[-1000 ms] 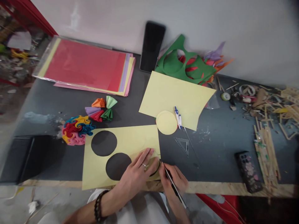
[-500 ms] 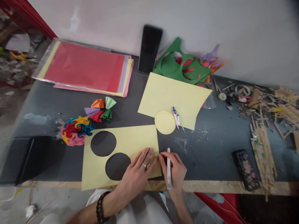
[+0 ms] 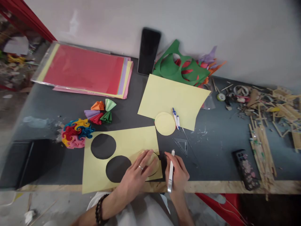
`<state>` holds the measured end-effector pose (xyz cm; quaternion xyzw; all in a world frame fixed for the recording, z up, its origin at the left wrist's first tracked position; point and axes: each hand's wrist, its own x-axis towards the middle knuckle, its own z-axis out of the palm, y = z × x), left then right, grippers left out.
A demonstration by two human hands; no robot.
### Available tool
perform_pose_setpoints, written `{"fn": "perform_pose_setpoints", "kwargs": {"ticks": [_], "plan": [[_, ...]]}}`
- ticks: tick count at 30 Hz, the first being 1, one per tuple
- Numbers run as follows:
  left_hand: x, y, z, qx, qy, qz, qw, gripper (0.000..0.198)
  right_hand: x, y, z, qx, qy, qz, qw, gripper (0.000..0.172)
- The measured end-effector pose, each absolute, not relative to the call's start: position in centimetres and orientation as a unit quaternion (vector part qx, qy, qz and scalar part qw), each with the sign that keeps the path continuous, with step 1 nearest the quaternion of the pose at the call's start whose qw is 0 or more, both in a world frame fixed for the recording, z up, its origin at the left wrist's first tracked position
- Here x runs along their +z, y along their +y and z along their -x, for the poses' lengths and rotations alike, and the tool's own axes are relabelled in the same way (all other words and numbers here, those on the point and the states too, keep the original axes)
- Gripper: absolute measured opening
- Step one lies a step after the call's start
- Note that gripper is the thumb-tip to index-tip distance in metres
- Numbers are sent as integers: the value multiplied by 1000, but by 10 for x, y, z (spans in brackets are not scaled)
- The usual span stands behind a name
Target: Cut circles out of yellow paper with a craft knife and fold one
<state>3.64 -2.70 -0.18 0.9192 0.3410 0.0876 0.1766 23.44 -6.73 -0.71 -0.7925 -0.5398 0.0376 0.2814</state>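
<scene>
Yellow sheet (image 3: 131, 141) with two round holes lies under the flat left hand (image 3: 138, 172); right hand (image 3: 179, 175) clasps white tool (image 3: 171, 171).

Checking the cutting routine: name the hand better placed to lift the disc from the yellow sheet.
Probably left: the left hand rests on the disc; the right hand is beside it, holding a white tool.

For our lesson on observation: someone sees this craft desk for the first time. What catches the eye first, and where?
First, the yellow sheet at the near edge, with two round holes showing the dark table; the left hand presses a circle outline at its right end while the right hand grips a white tool. Next, the red-topped paper stack at far left and the green cut-out sheet against the wall.
</scene>
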Motion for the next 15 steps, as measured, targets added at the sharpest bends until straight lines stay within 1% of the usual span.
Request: {"fn": "perform_pose_setpoints", "kwargs": {"ticks": [3,6,11,15], "plan": [[-1,-26,-36,106,362,-903,206,67,-10,-74,-236,9,-552,790,266,27],[-1,-25,-40,117,372,-897,208,68,-4,-77,-237,19,-547,789,281,25],[-1,-27,-41,111,377,-897,202,72,21,-78,-225,170,-541,772,287,22],[1,-27,-35,133,370,-894,214,75,34,-77,-209,240,-509,764,316,19]]}}
